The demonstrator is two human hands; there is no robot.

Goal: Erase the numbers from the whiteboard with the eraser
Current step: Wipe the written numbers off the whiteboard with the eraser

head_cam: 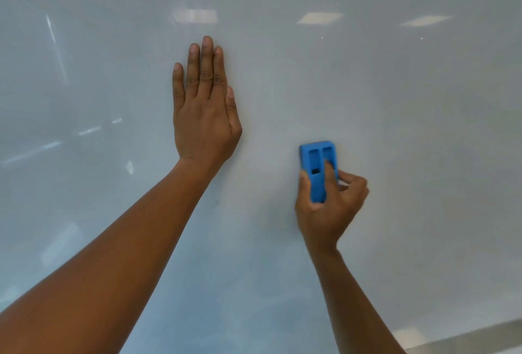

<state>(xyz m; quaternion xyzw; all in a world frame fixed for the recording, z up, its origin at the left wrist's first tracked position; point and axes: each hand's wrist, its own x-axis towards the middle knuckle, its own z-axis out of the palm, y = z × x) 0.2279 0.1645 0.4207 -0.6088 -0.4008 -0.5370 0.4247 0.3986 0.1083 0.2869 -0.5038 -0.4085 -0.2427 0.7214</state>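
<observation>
Wiping stage, looks near the end: no legible numbers anywhere on the whiteboard (395, 127), only a faint grey smudge (215, 203) below the left wrist and slight hazy residue around the centre.

Right hand (329, 201) pinching the blue eraser (319, 170) by its lower half, thumb on the left edge, index finger lying in one of the two rectangular recesses on its back, remaining fingers curled at the right edge. Eraser upright, apparently face flat against the board, right of centre and lower than the left hand.

Left hand (204, 112) open, fingers straight and held together, palm flat on the board as a brace; holding nothing.

Next move, as a judgement: slide eraser left and down over the smudge with even pressure, pad kept flat, then check for ghosting.

Eraser: matte moulded block, rounded corners, probably foam or soft plastic. Board: smooth, glossy, pale grey-white, reflecting ceiling light panels (319, 18) and streaks.
</observation>
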